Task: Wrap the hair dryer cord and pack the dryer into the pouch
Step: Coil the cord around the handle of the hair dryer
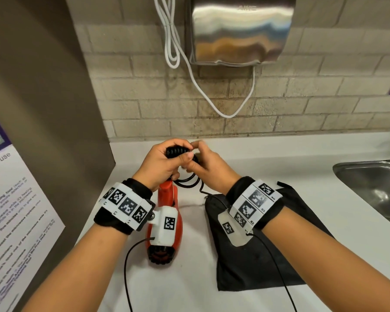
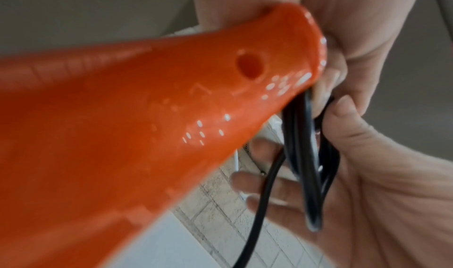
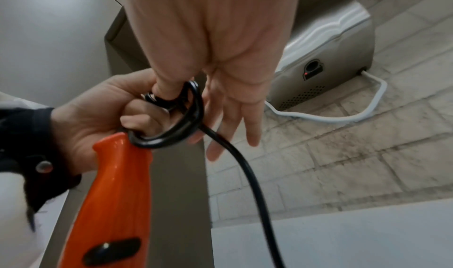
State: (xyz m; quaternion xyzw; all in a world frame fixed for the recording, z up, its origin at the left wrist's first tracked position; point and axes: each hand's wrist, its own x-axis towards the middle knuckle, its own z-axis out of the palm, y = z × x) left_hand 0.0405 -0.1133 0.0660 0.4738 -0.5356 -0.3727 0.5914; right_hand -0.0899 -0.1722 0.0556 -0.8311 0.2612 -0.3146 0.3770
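Your hair dryer (image 1: 164, 224) lies on the counter (image 1: 279, 158), long axis from 6 to 12 o'clock, handle end far. At 12 your left hand (image 1: 160, 164) grips the gathered cord (image 1: 177, 152); your right hand (image 1: 208, 167) pinches 1 loop, other fingers spread. The pouch (image 1: 263, 255) lies flat at 3 o'clock, nearer your right hand.

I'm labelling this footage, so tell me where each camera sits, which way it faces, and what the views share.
Head: worn high, looks down at the counter, both hands, black pouch.
Left wrist: looks along the left hand, close on the orange hair dryer and black cord.
Right wrist: looks along the right hand toward the wall-mounted steel dryer.
All three share dryer and cord.
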